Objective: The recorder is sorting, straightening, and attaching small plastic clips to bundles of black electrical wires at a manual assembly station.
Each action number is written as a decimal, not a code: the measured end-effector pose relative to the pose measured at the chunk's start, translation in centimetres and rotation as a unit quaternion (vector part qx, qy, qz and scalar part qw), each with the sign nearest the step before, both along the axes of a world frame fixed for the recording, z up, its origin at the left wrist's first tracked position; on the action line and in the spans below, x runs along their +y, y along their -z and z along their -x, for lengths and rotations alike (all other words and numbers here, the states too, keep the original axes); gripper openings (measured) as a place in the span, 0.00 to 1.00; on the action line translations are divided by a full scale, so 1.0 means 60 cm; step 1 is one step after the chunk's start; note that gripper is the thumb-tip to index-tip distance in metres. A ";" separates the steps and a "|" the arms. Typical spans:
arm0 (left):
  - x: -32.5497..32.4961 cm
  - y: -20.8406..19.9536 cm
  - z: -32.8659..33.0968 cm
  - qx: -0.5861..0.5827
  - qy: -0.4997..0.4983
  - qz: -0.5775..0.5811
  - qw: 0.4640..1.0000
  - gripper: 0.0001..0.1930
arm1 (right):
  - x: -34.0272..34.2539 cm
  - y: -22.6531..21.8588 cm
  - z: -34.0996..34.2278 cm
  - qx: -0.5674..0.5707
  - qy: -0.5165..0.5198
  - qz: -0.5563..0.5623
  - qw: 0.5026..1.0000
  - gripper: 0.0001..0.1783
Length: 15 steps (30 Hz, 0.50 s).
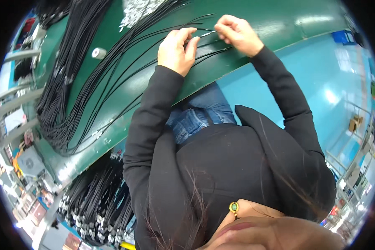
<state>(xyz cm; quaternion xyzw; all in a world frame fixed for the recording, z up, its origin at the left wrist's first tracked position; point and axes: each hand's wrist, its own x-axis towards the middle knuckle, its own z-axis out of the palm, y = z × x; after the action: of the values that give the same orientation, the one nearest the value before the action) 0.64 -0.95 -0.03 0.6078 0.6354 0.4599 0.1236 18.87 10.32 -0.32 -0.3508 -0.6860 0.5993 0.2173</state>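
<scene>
1. Cable end, pale, is seen between the fingertips of both hands.
2. Left hand: thumb and index are curled near it, slightly parted; whether it is gripped cannot be told.
3. Right hand: thumb and index are pinched on its right tip, slightly blurred.
4. Black cables are spread under and left of the fingers, on green table.
5. White roll is set well left of the fingers.

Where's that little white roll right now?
In the head view, the white roll lies on the green table, to the left of the person's left hand, in a gap between bundles of black cables.
</scene>
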 end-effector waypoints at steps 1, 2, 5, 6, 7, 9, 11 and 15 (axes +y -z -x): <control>0.007 -0.004 -0.008 -0.013 0.010 0.009 1.000 0.05 | -0.005 -0.010 0.009 0.011 -0.009 -0.005 1.000 0.09; 0.012 -0.007 -0.014 -0.024 0.023 0.019 0.999 0.05 | -0.013 -0.016 0.019 0.024 -0.016 -0.009 1.000 0.09; 0.023 -0.020 -0.023 -0.065 0.049 0.049 0.995 0.06 | -0.019 -0.026 0.014 0.038 -0.009 -0.025 0.999 0.09; 0.024 -0.023 -0.025 -0.092 0.054 0.072 0.992 0.06 | -0.022 -0.026 0.011 0.042 -0.003 -0.033 0.999 0.09; 0.022 -0.023 -0.026 -0.118 0.056 0.096 0.987 0.06 | -0.024 -0.024 0.009 0.048 0.002 -0.041 0.998 0.10; 0.009 -0.018 -0.009 -0.082 0.044 0.096 0.991 0.06 | -0.028 -0.015 0.011 0.044 0.015 -0.038 0.998 0.10; -0.003 -0.011 0.014 -0.012 0.010 0.087 0.996 0.05 | -0.020 -0.008 0.006 0.037 0.032 -0.040 0.998 0.10; -0.071 0.004 0.083 0.049 -0.043 0.133 0.989 0.05 | 0.001 0.023 -0.017 -0.041 0.021 -0.055 0.997 0.10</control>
<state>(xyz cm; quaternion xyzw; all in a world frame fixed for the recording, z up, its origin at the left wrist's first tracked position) -4.36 -5.21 -0.29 0.5796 0.7219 0.3461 0.1525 19.88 10.41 -1.72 -0.3767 -0.7187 0.5414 0.2201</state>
